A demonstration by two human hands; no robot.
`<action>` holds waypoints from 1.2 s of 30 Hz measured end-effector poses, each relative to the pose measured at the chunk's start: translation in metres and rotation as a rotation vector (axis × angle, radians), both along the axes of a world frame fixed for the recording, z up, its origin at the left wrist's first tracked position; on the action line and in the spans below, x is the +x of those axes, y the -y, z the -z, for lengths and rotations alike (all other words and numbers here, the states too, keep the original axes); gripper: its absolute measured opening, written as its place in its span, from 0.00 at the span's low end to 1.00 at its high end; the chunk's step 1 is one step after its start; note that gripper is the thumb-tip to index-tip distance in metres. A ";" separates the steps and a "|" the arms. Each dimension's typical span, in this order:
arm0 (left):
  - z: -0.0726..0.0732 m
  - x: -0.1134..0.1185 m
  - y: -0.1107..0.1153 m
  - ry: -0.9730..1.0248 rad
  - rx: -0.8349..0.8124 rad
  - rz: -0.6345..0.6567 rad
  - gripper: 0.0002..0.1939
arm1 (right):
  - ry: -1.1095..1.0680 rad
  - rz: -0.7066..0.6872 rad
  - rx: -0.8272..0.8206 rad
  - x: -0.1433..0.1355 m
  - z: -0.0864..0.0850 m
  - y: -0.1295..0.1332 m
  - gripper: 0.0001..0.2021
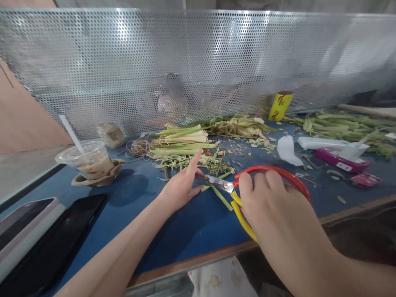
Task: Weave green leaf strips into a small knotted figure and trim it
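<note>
My right hand [272, 198] is wrapped round the scissors [228, 186], which have one red and one yellow handle loop. Their blades point left and reach to the fingertips of my left hand [182, 185]. That hand pinches a green plant stem [221, 197], its index finger stretched out. Part of the stem is hidden by the fingers and blades. Just behind my left hand lie dried green leafy sprigs [213, 164]. A pile of pale green stalks [182, 142] lies farther back.
Along the left stand a lidded drink cup [93, 161] with a straw and a black phone [58, 239]. String [138, 148] lies behind. A yellow tube [280, 106], white paper [288, 150] and a purple item [342, 160] are at right. A perforated metal screen [198, 53] closes the back.
</note>
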State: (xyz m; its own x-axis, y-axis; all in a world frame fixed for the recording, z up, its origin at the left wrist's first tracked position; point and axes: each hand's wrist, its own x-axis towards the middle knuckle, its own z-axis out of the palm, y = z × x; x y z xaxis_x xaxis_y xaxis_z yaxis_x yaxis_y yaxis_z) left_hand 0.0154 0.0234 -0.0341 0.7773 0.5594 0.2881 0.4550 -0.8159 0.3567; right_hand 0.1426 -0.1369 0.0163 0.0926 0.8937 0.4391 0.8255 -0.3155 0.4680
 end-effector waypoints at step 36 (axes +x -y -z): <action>0.006 0.024 0.003 0.267 -0.667 -0.131 0.27 | 0.098 -0.185 0.140 0.024 0.007 0.031 0.08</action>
